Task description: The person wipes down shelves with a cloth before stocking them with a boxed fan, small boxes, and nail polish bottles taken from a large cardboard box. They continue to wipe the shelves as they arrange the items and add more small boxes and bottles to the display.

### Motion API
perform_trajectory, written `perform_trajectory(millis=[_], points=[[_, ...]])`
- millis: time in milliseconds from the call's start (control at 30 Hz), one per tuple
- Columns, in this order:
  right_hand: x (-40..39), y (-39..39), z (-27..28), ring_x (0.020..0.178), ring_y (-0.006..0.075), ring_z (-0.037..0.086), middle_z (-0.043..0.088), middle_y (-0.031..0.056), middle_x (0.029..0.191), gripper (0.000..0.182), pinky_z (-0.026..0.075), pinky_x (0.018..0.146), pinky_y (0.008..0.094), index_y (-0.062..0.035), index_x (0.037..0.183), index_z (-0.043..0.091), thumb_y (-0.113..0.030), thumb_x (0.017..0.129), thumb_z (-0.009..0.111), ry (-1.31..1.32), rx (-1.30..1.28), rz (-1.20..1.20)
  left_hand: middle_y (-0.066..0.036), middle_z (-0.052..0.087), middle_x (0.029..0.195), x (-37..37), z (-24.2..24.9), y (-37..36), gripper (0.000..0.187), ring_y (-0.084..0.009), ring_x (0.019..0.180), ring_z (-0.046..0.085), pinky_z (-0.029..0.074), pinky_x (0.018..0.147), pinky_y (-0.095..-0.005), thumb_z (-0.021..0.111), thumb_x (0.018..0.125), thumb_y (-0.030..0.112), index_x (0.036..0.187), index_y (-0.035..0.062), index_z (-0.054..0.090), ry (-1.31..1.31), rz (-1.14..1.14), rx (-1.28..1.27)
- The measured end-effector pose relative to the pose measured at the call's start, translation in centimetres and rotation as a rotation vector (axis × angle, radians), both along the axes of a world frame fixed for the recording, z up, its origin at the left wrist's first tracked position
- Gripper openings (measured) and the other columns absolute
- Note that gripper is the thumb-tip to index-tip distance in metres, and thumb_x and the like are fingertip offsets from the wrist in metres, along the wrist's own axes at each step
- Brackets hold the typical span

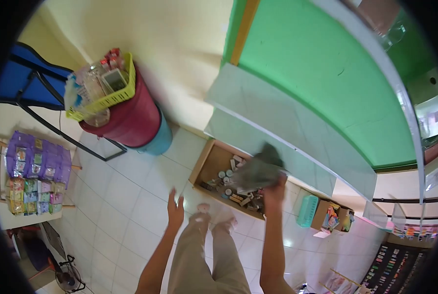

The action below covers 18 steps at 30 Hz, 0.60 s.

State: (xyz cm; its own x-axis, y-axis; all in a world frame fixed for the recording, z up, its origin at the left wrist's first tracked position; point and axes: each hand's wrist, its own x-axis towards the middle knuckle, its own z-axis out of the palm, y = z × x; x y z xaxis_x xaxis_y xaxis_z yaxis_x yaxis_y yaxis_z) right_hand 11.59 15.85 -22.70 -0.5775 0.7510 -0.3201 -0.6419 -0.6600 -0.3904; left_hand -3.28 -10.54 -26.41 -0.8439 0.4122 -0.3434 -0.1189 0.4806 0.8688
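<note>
My right hand grips a grey cloth, which is blurred by motion. The cloth hangs over the right part of a shallow cardboard box on the floor and hides some of what lies in it. Small boxes and round containers show inside. Held out to the left of the box, my left hand has its fingers apart and touches nothing. Just beyond the cardboard box are the pale grey shelves against a green wall.
A yellow basket full of goods sits on a red bin at left. A blue folding chair leans nearby. To the right stand a teal basket and a smaller carton. A fan is at lower left.
</note>
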Motion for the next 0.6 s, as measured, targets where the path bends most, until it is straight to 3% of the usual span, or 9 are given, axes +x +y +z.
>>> perform_trajectory(millis=[33,100,133,200,267,367,400,433,600], points=[[2.5,1.6,-0.4,0.112,0.0256,0.039,0.044,0.0129,0.119,0.036,0.026,0.098,0.0417,-0.0018,0.114,0.043,-0.025,0.087,0.039,0.333,0.074,-0.005,-0.018,0.032,0.128,-3.2,1.1,2.7,0.046,-0.0264,0.121,0.027,0.021,0.099,-0.0327,0.040,0.088,0.021,0.125,-0.0038,0.029,0.033,0.059,0.188],[6.3,4.7,0.8,0.113,0.0274,0.038,0.043,0.0117,0.122,0.039,0.023,0.099,0.0453,-0.0031,0.115,0.044,-0.030,0.088,0.036,0.420,0.133,-0.136,-0.016,0.032,0.128,-8.4,6.7,9.0,0.046,-0.0245,0.121,0.027,0.019,0.099,-0.0314,0.034,0.089,0.026,0.124,-0.0032,0.030,0.113,0.079,0.375],[6.1,6.1,3.5,0.115,0.0271,0.036,0.043,0.0118,0.122,0.039,0.021,0.100,0.0454,-0.0027,0.115,0.044,-0.030,0.088,0.034,0.088,-0.106,-0.553,-0.013,0.032,0.128,-10.5,9.9,11.9,0.048,-0.0226,0.120,0.027,0.018,0.099,-0.0300,0.028,0.091,0.032,0.124,-0.0026,0.031,0.179,0.095,0.556],[5.7,7.3,7.8,0.117,0.0277,0.034,0.043,0.0117,0.123,0.040,0.018,0.100,0.0458,-0.0030,0.116,0.044,-0.029,0.088,0.036,0.411,0.069,-0.251,-0.010,0.036,0.127,-13.5,14.9,16.8,0.058,-0.0200,0.121,0.025,0.017,0.097,-0.0429,0.025,0.085,0.052,0.127,0.0130,0.030,0.092,0.168,0.602],[3.4,7.7,7.8,0.117,0.0275,0.033,0.040,0.0117,0.125,0.041,0.018,0.100,0.0451,-0.0028,0.118,0.042,-0.029,0.087,0.036,0.423,0.063,-0.227,-0.014,0.037,0.124,-14.0,18.5,21.1,0.052,-0.0233,0.118,0.030,0.020,0.098,-0.0306,0.024,0.090,0.040,0.124,0.0024,0.032,0.100,0.235,0.776],[-1.1,8.2,7.9,0.120,0.0270,0.028,0.031,0.0115,0.131,0.046,0.017,0.101,0.0431,-0.0024,0.121,0.037,-0.031,0.086,0.035,0.431,0.050,-0.134,-0.018,0.046,0.113,-14.3,17.7,24.8,0.050,-0.0265,0.110,0.039,0.024,0.095,-0.0328,0.021,0.090,0.040,0.122,0.0032,0.035,0.148,0.222,0.713],[-2.6,7.4,7.9,0.119,0.0273,0.030,0.034,0.0125,0.129,0.047,0.018,0.100,0.0437,-0.0015,0.121,0.037,-0.032,0.085,0.035,-0.171,0.572,-0.164,-0.019,0.047,0.111,-14.1,17.7,24.7,0.049,-0.0281,0.108,0.041,0.026,0.094,-0.0340,0.019,0.090,0.038,0.120,0.0021,0.036,0.162,0.202,0.634],[-4.2,7.1,7.5,0.119,0.0225,0.030,0.034,0.0098,0.129,0.045,0.020,0.101,0.0332,-0.0023,0.119,0.039,-0.031,0.086,0.035,0.485,0.351,0.102,-0.020,0.047,0.110,-14.1,17.5,24.7,0.049,-0.0285,0.107,0.042,0.027,0.094,-0.0342,0.018,0.090,0.037,0.119,0.0018,0.037,0.217,0.218,0.626],[-14.1,2.7,8.4,0.115,0.0243,0.034,0.039,0.0115,0.125,0.043,0.023,0.098,0.0394,-0.0025,0.117,0.041,-0.031,0.085,0.035,0.882,-0.026,0.259,-0.022,0.048,0.107,-13.8,17.4,24.7,0.049,-0.0293,0.103,0.044,0.029,0.092,-0.0350,0.016,0.091,0.036,0.118,0.0016,0.037,0.214,0.257,0.624]])
